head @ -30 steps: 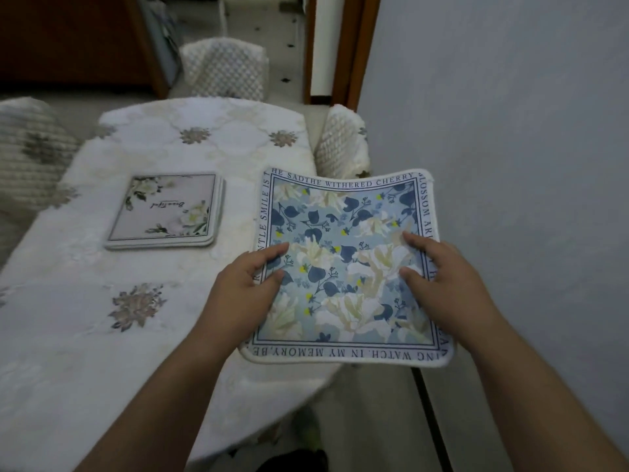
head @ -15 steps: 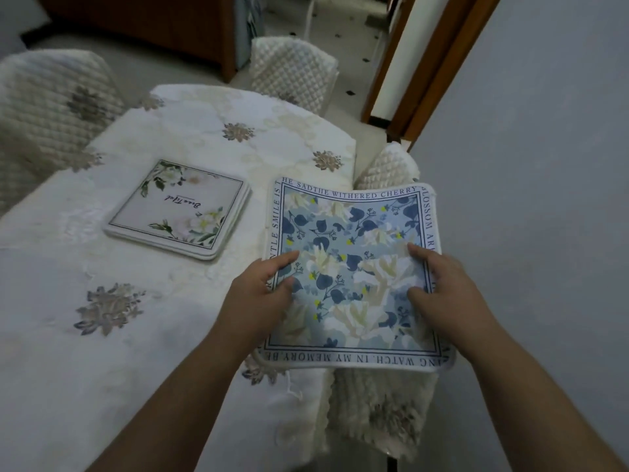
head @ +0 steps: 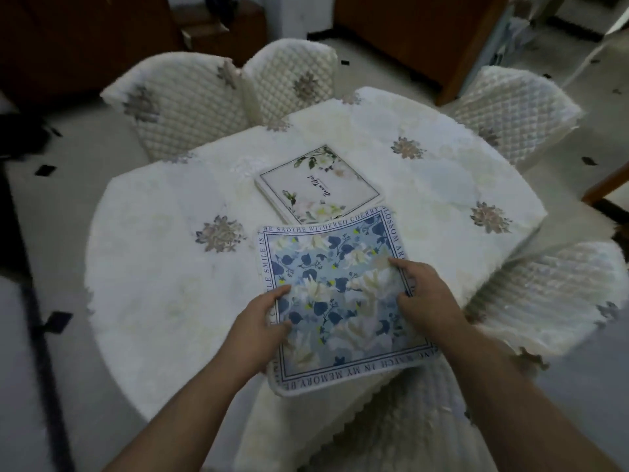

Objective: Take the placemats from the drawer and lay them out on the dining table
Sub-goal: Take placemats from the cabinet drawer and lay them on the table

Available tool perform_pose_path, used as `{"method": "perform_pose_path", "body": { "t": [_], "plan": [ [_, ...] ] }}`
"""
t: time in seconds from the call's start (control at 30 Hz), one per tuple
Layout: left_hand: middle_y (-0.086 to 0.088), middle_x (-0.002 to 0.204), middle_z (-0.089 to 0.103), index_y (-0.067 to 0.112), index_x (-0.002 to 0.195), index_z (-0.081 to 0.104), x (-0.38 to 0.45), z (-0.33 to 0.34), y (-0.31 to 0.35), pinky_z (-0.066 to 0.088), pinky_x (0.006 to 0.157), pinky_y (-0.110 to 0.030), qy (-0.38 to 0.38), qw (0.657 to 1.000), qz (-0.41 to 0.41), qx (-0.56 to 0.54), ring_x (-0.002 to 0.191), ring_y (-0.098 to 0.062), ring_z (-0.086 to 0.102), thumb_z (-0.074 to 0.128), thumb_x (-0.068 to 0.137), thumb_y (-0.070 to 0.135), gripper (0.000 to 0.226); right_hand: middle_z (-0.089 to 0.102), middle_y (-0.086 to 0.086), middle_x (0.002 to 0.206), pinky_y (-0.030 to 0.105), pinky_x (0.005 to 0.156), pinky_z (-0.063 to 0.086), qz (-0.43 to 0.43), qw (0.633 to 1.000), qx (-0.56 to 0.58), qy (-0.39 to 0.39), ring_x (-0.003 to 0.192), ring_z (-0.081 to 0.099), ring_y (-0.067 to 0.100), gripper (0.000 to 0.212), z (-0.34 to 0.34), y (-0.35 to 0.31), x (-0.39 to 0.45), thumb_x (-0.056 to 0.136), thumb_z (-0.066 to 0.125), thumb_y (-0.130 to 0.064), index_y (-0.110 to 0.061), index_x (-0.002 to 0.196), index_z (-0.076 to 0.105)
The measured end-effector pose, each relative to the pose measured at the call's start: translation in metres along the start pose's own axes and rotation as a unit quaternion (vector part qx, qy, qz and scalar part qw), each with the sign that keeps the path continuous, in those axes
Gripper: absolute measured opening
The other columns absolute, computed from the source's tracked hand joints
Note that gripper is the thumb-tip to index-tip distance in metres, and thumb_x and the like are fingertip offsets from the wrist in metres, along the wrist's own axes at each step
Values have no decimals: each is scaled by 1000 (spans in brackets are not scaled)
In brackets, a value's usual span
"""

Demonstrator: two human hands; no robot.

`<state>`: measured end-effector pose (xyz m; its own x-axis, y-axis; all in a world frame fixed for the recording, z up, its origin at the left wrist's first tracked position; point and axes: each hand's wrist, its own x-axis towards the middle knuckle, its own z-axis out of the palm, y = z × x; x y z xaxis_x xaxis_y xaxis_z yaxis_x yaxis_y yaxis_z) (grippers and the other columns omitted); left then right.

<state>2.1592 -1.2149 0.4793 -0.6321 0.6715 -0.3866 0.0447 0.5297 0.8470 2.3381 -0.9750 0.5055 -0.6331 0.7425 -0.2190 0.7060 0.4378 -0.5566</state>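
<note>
A blue floral placemat (head: 337, 267) with a lettered border hangs over the near edge of the round dining table (head: 163, 267). My left hand (head: 262, 330) grips its left edge, thumb on top. My right hand (head: 425, 298) grips its right edge the same way. Its far corner overlaps a stack of white floral placemats (head: 320, 183) lying flat near the table's middle. A cream cloth with embroidered flowers covers the table.
Quilted cream chairs ring the table: two at the back left (head: 183, 100), one at the back right (head: 510, 107), one at the right (head: 558, 294), one just below my hands (head: 391, 420). Dark wooden furniture (head: 408, 35) stands behind.
My view has swung left, so the whole table and its chairs now show instead of the wall. The blue placemat, still held in both hands, has come over the table by the white stack.
</note>
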Motion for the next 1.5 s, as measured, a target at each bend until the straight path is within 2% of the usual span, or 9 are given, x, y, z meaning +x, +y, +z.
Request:
{"method": "perform_pose_path", "body": {
  "t": [0.1, 0.2, 0.37, 0.47, 0.67, 0.93, 1.07, 1.23, 1.5],
  "plan": [
    [16, 136, 52, 42, 140, 53, -11, 27, -18, 59, 76, -27, 54, 996, -57, -42, 74, 10, 62, 65, 93, 7, 60, 46, 3, 142, 33, 85, 51, -31, 999, 7, -39, 106, 54, 16, 68, 22, 26, 23, 85, 60, -1, -36, 142, 52],
    [16, 130, 50, 37, 142, 53, -16, 57, -37, 56, 65, -19, 90, 986, -114, -81, 62, 18, 59, 63, 92, -1, 63, 46, 5, 144, 30, 77, 50, -35, 996, 7, -80, 97, 53, 16, 68, 45, 47, 38, 84, 57, 3, -35, 141, 53],
    [13, 135, 46, 34, 143, 53, -18, 94, -69, 51, 57, -8, 127, 972, -170, -101, 67, 16, 57, 63, 91, -5, 66, 42, 6, 146, 32, 75, 53, -36, 990, 7, -135, 106, 60, 23, 70, 82, 75, 53, 83, 52, 9, -29, 142, 53],
    [12, 137, 46, 39, 141, 54, -15, 104, -79, 58, 62, -23, 143, 965, -181, -124, 65, 3, 65, 62, 90, -7, 69, 42, 6, 142, 32, 84, 49, -32, 991, 23, -130, 117, 53, 23, 71, 93, 84, 61, 81, 55, 9, -28, 141, 53],
    [12, 143, 48, 43, 139, 55, -15, 110, -90, 53, 63, -17, 173, 953, -157, -193, 55, 19, 55, 56, 89, -12, 74, 45, -2, 131, 11, 71, 38, -88, 990, 48, -98, 106, 45, 5, 70, 106, 96, 67, 83, 47, 11, -31, 140, 53],
    [10, 139, 49, 33, 141, 56, -19, 120, -94, 53, 62, -11, 205, 932, -162, -253, 77, 23, 62, 54, 92, -17, 70, 42, 2, 140, 26, 93, 42, -110, 988, 33, -106, 120, 46, 14, 62, 121, 106, 69, 91, 45, 8, -28, 141, 51],
    [11, 137, 50, 31, 142, 55, -19, 122, -94, 49, 57, -6, 217, 933, -150, -244, 67, 24, 59, 54, 92, -17, 69, 36, 8, 152, 36, 107, 43, -131, 987, 14, -97, 137, 40, 25, 63, 124, 109, 68, 91, 45, 8, -26, 143, 52],
    [11, 135, 57, 34, 141, 56, -18, 118, -101, 52, 60, -10, 232, 935, -151, -222, 71, 20, 62, 56, 88, -16, 73, 51, 3, 138, 47, 84, 56, -164, 985, 13, -60, 108, 57, 31, 62, 133, 112, 74, 85, 49, 8, -29, 133, 61],
    [18, 123, 60, 41, 138, 54, -19, 116, -109, 55, 65, -12, 220, 951, -154, -152, 78, 16, 66, 60, 91, -8, 69, 36, 6, 156, 44, 110, 32, -115, 986, -85, -89, 140, 31, 33, 54, 138, 108, 71, 96, 47, -6, -34, 143, 50]
  ]
}}
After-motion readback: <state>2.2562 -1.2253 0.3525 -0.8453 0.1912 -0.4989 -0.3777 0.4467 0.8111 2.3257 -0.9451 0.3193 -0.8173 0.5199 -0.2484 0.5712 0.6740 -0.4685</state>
